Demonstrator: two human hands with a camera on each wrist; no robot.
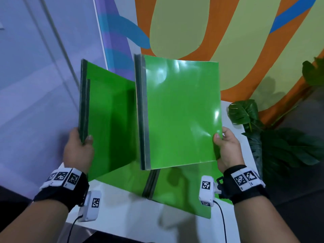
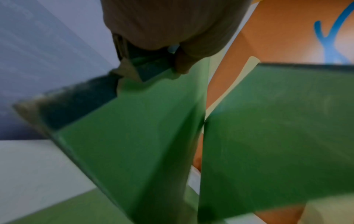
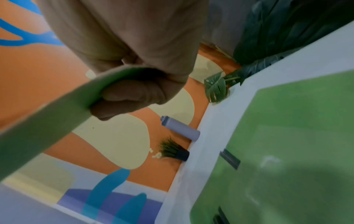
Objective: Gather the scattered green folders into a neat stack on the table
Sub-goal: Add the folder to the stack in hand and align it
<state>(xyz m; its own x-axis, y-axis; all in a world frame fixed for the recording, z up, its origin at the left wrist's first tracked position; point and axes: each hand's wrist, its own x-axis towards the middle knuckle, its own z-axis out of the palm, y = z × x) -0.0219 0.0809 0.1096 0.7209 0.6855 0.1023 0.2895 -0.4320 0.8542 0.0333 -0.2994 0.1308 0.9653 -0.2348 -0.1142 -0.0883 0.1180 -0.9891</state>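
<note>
Two green folders are held up above the white table (image 1: 122, 204). My left hand (image 1: 82, 146) grips the left folder (image 1: 112, 120) at its lower spine corner, thumb on the cover. My right hand (image 1: 226, 148) pinches the right folder (image 1: 182, 111) at its lower right corner. The two folders stand nearly upright, the right one overlapping the left one's edge. Another green folder (image 1: 178, 188) lies flat on the table under them. The left wrist view shows the left folder (image 2: 134, 136) with my thumb on it; the right wrist view shows my fingers (image 3: 130, 97) curled under the right folder's edge (image 3: 47, 121) and the flat folder (image 3: 287, 151).
A leafy plant (image 1: 280, 137) stands right of the table. A painted wall (image 1: 228, 41) rises behind. In the right wrist view a grey cylinder (image 3: 180, 128) and a small potted grass plant (image 3: 172, 150) stand at the table's far edge.
</note>
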